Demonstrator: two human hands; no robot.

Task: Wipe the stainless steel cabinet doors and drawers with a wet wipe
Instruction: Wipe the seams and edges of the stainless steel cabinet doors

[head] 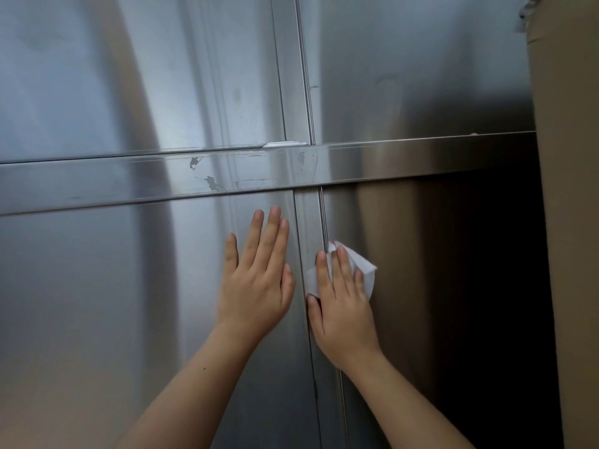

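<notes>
Two hands meet the cabinet [129,179]: left hand [256,283] flat, fingers [275,228] straight, on the lower left door [97,303]. Right hand [343,309] presses a seemingly folded wet wipe [364,275] beside the door seam [324,222].

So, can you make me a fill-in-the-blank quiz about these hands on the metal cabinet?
The right hand presses a white ____ against the door seam.
The left hand lies flat on the steel door, holding ____.
The scratched horizontal rail runs ____ both hands.
Missing: wipe, nothing, above.
</notes>
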